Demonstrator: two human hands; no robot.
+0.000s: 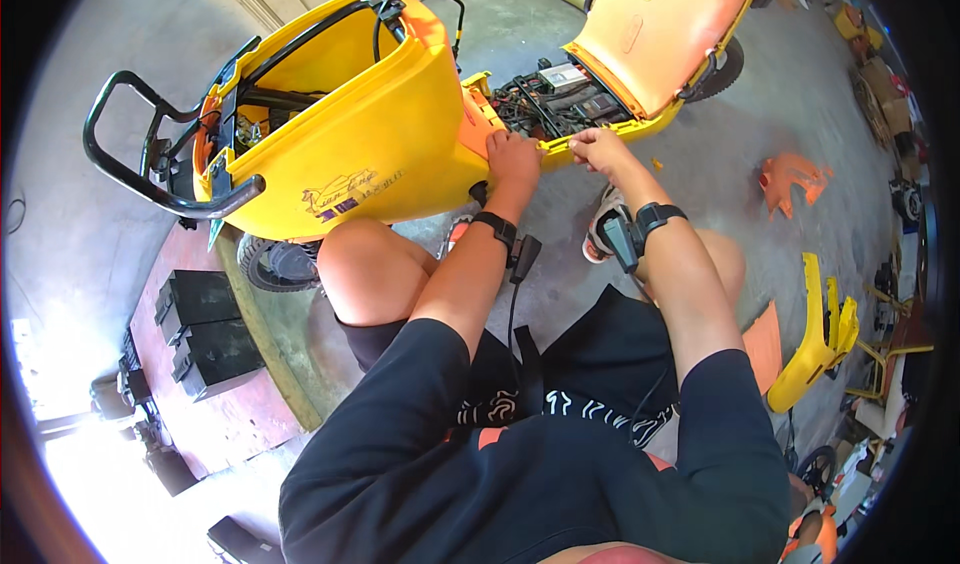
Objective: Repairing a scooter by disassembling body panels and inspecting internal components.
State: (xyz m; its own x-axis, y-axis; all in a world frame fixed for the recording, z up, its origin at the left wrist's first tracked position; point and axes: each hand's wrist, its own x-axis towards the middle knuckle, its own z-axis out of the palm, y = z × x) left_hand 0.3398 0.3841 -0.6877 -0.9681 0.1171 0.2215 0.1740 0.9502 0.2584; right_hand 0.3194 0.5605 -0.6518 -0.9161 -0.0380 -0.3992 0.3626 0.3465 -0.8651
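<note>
Head view: yellow electric scooter (370, 134) fills upper centre, seat (655, 24) lifted, battery bay with wiring (555, 104) exposed. Left hand (513, 156) curled over bay's yellow rim, gripping edge. Right hand (598, 148) beside it, fingers pinched on same rim. Orange panel piece (790, 179) and yellow fairing (820, 339) lie off at right; black batteries (205, 329) at lower left. Judged: teardown well along, bay itself uncleared.

A single head-worn fisheye view looks steeply down from close above the person's lap and forearms, facing forward onto the yellow scooter body (370, 134) and the concrete floor (700, 164) around it.
</note>
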